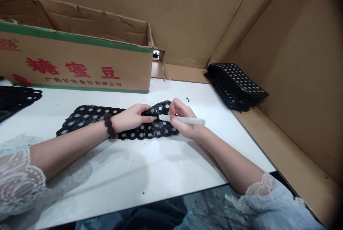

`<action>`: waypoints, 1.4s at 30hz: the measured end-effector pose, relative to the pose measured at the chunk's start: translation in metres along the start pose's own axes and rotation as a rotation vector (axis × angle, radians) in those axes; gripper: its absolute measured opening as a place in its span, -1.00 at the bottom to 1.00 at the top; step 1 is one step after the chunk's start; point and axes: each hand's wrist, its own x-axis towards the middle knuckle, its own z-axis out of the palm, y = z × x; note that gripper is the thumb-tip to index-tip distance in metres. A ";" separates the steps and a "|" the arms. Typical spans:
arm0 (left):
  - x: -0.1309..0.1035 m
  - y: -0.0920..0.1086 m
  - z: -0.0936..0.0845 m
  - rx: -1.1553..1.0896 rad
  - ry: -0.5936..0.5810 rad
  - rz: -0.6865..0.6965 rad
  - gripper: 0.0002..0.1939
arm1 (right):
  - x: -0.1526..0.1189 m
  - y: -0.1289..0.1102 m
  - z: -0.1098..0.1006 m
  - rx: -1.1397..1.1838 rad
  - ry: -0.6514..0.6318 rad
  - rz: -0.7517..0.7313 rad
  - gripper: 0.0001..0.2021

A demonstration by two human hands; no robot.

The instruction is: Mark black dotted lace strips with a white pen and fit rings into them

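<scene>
A black sheet of joined rings (pixel 88 115) with pale grey discs in rows lies across the white table. My left hand (pixel 131 118), a dark hair tie round its wrist, grips the sheet near its middle; the thumb rests on top and some fingers are hidden. In my right hand (pixel 184 119) is a white pen-shaped tool (pixel 191 120), pinched between the fingers. Its tip touches or hovers just over a disc beside my left thumb; I cannot tell which. The sheet's right end bends up slightly under my hands.
A cardboard box (pixel 107 63) with green edges and red lettering stands at the back left. More black sheets form a folded stack (pixel 238 83) at the right by the cardboard wall (pixel 300 72). Black ring netting (pixel 18 99) lies at the far left. Small black scraps dot the white table (pixel 120 172).
</scene>
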 end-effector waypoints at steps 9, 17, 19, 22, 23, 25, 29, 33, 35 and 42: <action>-0.002 0.002 0.001 -0.084 0.027 -0.038 -0.80 | 0.001 0.004 0.003 0.091 0.049 -0.017 -0.85; -0.003 0.001 -0.003 -0.283 -0.074 -0.109 -0.75 | 0.004 0.009 0.005 0.377 0.058 0.051 -0.85; -0.003 0.001 -0.004 -0.306 -0.082 -0.110 -0.75 | 0.005 0.011 0.006 0.419 0.048 0.057 -0.84; -0.003 0.002 -0.003 -0.328 -0.085 -0.113 -0.77 | 0.005 0.013 0.007 0.418 0.050 0.059 -0.84; -0.003 0.002 -0.003 -0.339 -0.084 -0.115 -0.77 | 0.005 0.013 0.007 0.407 0.056 0.061 -0.84; -0.002 0.002 -0.003 -0.353 -0.075 -0.120 -0.79 | 0.005 0.013 0.008 0.345 0.078 0.061 -0.85; -0.002 0.002 -0.003 -0.352 -0.046 -0.109 -0.80 | 0.001 0.005 0.008 0.062 0.125 0.015 -0.84; -0.002 0.001 -0.002 -0.349 -0.011 -0.115 -0.82 | -0.002 -0.003 0.011 -0.147 0.123 -0.034 -0.84; -0.002 0.002 -0.001 -0.362 0.006 -0.122 -0.83 | -0.002 -0.004 0.013 -0.202 0.117 -0.070 -0.84; -0.004 0.003 -0.001 -0.269 -0.004 -0.126 -0.81 | 0.003 0.008 0.007 0.141 0.112 0.075 -0.86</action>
